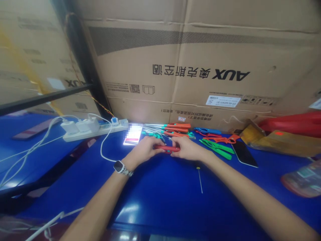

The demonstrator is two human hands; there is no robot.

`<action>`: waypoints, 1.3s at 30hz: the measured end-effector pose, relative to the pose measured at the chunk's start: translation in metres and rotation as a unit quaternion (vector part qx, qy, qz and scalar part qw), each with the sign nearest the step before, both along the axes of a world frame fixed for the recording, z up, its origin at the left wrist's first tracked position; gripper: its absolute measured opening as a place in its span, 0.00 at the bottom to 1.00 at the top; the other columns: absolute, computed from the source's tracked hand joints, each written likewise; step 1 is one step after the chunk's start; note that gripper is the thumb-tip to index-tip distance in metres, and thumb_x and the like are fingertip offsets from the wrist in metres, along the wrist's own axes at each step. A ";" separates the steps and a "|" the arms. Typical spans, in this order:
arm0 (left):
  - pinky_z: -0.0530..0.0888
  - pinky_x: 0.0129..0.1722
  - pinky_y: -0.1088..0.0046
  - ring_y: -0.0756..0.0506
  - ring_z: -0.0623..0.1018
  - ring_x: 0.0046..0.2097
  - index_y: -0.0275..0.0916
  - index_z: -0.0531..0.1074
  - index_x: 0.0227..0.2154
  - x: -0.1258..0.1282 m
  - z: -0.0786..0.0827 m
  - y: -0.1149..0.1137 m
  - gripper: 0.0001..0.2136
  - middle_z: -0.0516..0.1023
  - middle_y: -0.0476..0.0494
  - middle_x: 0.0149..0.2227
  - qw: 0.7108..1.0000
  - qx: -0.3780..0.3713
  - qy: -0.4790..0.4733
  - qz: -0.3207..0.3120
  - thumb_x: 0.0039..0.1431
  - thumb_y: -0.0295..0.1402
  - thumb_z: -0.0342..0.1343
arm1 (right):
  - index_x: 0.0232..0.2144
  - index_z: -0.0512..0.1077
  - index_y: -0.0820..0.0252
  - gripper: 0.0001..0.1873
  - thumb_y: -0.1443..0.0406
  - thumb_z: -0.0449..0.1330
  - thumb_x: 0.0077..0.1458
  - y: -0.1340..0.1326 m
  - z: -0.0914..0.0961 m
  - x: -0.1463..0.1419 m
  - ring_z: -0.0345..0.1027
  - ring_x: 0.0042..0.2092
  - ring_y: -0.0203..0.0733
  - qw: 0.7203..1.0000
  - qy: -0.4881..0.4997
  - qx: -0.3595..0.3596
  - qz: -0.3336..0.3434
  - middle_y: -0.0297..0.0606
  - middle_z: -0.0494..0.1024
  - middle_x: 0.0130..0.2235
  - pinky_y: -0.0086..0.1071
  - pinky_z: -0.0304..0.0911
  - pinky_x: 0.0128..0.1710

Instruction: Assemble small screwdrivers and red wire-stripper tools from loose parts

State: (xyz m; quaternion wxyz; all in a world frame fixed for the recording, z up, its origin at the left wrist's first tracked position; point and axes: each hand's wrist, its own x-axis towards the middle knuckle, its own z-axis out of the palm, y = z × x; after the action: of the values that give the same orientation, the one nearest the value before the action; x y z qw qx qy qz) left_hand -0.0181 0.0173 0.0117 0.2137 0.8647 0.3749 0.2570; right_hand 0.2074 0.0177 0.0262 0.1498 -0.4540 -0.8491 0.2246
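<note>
Between my two hands, a red long-nosed lighter (167, 147) with a small teal part is held level, just above the blue table (160, 190). My left hand (142, 150), below a wristwatch (120, 166), pinches its left end. The fingers of my right hand (187, 149) are closed around its right end. Right behind them lies a pile of similar lighters (178, 127) with orange-red handles, teal parts and metal tubes. A lit phone (132, 134) lies to the left of the pile. My fingers partly cover the held lighter.
Green plastic parts (218, 149), orange scissors (232, 139) and a dark phone (243, 154) lie on the right. A thin pin-like stick (200, 180) is nearer me. Left stands a power strip (82, 135) with cables. A clear jar (303, 179) and cardboard box (200, 67) border the space.
</note>
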 end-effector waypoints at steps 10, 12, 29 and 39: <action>0.61 0.57 0.54 0.38 0.70 0.54 0.46 0.76 0.46 0.015 0.019 -0.011 0.12 0.77 0.42 0.49 0.972 0.217 0.056 0.069 0.60 0.37 0.61 | 0.38 0.79 0.55 0.17 0.54 0.55 0.63 -0.042 -0.017 0.007 0.69 0.28 0.40 0.986 0.116 0.084 -0.084 0.35 0.78 0.27 0.31 0.58 0.29; 0.59 0.60 0.52 0.37 0.66 0.59 0.45 0.70 0.53 0.018 0.020 -0.015 0.19 0.71 0.40 0.58 0.964 0.241 0.003 0.111 0.59 0.37 0.61 | 0.41 0.80 0.56 0.19 0.52 0.55 0.62 -0.044 -0.025 0.004 0.69 0.24 0.40 0.972 0.190 0.057 -0.126 0.36 0.79 0.26 0.32 0.62 0.27; 0.75 0.25 0.74 0.44 0.82 0.33 0.38 0.66 0.32 0.090 -0.009 -0.021 0.22 0.82 0.39 0.34 0.787 -0.331 -0.516 0.069 0.59 0.55 0.53 | 0.38 0.72 0.59 0.26 0.42 0.54 0.57 -0.059 -0.052 -0.032 0.70 0.18 0.37 0.861 0.455 -0.177 -0.144 0.32 0.75 0.24 0.26 0.61 0.14; 0.73 0.22 0.74 0.54 0.67 0.16 0.40 0.60 0.28 0.028 0.009 -0.003 0.21 0.57 0.60 0.18 0.886 -0.303 -0.351 0.029 0.60 0.53 0.54 | 0.39 0.75 0.56 0.20 0.54 0.47 0.67 -0.059 -0.037 -0.007 0.73 0.42 0.45 0.952 0.271 0.021 -0.138 0.38 0.80 0.37 0.36 0.63 0.45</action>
State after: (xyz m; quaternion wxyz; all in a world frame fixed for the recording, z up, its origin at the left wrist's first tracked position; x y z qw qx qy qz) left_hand 0.0099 0.0143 0.0212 0.5752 0.5999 0.3598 0.4240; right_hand 0.2002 -0.0413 -0.0105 0.4135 -0.4850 -0.7102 0.2989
